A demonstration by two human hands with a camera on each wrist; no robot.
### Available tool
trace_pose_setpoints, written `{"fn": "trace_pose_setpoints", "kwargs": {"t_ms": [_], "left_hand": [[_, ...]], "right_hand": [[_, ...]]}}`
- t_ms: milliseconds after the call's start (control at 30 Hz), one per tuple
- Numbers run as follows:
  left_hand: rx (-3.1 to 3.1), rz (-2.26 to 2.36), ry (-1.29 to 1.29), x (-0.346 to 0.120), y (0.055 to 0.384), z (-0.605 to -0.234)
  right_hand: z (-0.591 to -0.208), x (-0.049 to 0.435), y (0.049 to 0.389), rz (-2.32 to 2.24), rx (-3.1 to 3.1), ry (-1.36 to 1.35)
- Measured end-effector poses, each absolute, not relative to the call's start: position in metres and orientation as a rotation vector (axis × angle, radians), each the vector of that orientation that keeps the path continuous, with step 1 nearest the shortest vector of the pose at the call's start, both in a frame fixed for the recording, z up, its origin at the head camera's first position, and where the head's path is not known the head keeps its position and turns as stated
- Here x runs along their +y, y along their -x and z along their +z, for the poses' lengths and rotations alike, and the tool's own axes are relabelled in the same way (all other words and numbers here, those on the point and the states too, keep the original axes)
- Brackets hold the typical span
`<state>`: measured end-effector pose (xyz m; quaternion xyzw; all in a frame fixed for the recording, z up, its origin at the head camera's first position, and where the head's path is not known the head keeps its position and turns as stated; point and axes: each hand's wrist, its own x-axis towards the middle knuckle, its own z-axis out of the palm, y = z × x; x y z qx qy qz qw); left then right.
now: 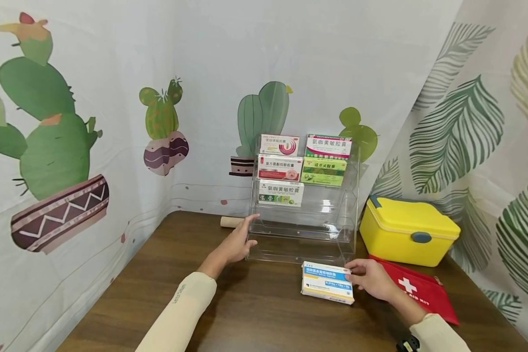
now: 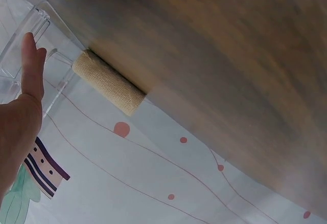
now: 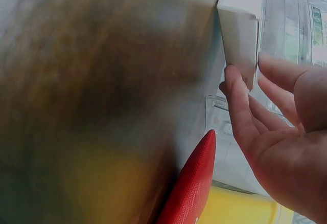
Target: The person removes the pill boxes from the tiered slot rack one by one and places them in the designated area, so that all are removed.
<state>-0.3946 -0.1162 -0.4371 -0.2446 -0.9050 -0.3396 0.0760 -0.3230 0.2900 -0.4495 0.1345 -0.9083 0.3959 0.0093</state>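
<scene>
I see the right hand (image 1: 371, 278) pinching the right end of a blue-and-white box (image 1: 325, 287) just in front of the clear rack (image 1: 297, 233), while the left hand (image 1: 236, 240), fingers extended and holding nothing, is at the rack's left edge (whether it touches, I can't tell). Farther out, five other boxes (image 1: 281, 194) stand on the upper tiers, and a red pouch (image 1: 435, 293) lies on the table (image 1: 246, 318) before a yellow case (image 1: 396, 239).

Held box (image 1: 326, 289), smooth paperboard; rack (image 1: 301, 232), glossy plastic; table (image 1: 255, 308), wood-grained; roll (image 2: 109, 82), rough woven
</scene>
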Motion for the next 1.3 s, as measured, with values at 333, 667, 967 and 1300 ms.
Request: {"fn": "trace_pose_setpoints", "kwargs": {"t_ms": [333,667,967,1300], "left_hand": [[-2.699,-1.010,0.724,-0.116,0.393,-0.438],[-2.694,-1.009,0.719,-0.116,0.393,-0.438],[-2.698,-1.016,0.710,-0.116,0.392,-0.439],[-2.692,-1.016,0.718,-0.114,0.397,-0.436]], "right_hand": [[-0.446,0.289,0.319,1.252,-2.859,-0.335],[-0.448,0.289,0.317,1.182,-2.909,-0.411],[-0.451,0.288,0.316,1.145,-2.919,-0.350],[-0.439,0.292,0.317,1.028,-2.915,-0.418]]}}
